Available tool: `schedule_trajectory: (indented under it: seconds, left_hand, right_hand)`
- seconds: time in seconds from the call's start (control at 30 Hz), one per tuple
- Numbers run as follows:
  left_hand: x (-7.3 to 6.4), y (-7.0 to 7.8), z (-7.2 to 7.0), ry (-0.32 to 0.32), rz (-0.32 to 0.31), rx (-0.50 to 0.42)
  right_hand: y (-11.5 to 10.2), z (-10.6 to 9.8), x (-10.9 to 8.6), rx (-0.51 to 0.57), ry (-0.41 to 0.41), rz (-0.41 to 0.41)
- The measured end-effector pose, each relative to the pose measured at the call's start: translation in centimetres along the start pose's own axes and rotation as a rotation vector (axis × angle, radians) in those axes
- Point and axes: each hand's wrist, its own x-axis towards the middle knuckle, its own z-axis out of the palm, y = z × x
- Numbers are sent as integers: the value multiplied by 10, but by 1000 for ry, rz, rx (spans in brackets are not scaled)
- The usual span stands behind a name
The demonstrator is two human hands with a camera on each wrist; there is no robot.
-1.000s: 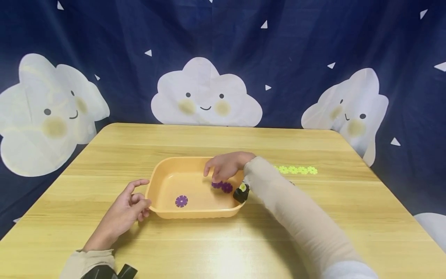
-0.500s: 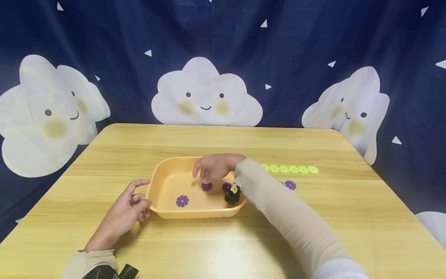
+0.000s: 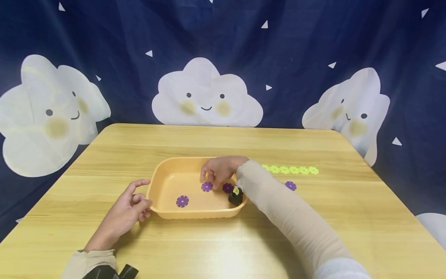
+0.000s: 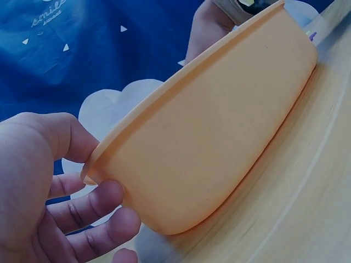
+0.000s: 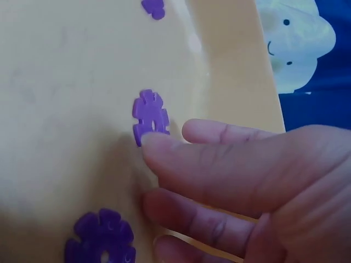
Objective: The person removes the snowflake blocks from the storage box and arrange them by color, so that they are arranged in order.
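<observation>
A yellow-orange plastic basin (image 3: 167,212) stands on the table. My left hand (image 3: 127,205) holds its left rim, thumb and fingers around the edge, as the left wrist view shows up close. Inside the basin my right hand (image 3: 221,170) reaches low, its fingers loosely bent and apart. The thumb tip covers part of a purple snowflake-shaped disc (image 5: 149,112) in the right wrist view; nothing shows between the fingers. A second purple disc (image 3: 228,188) lies under the right wrist side, and a third purple disc (image 3: 182,201) rests near the basin's front left.
Right of the basin, a row of yellow-green flower-shaped discs (image 3: 294,170) lies on the wooden table (image 3: 174,248). One purple disc (image 3: 290,186) sits in front of that row, near my right sleeve. A dark blue curtain (image 3: 285,50) with clouds hangs behind.
My right hand moved left, then dipped and came slightly back right. Two purple discs beneath it, close together before, now lie apart. The left hand stays on the rim.
</observation>
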Motion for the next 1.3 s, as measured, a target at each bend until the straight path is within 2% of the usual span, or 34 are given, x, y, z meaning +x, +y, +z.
schedule_trajectory:
  seconds: [0.2, 0.53, 0.83, 1.03, 1.3]
  left_hand:
    - [0, 0, 0, 3, -2, 5]
    - [-1, 1, 0, 11, 3, 6]
    - [-1, 0, 0, 4, -4, 5]
    - [-1, 0, 0, -5, -21, 12]
    - [-1, -1, 0, 1, -3, 6]
  right_hand:
    - [1, 2, 2, 6, -3, -2]
    - [2, 5, 6, -84, 29, -50]
    - [3, 7, 8, -115, 60, -48]
    - [5, 7, 9, -126, 84, -100]
    - [3, 1, 7, -119, 101, -179]
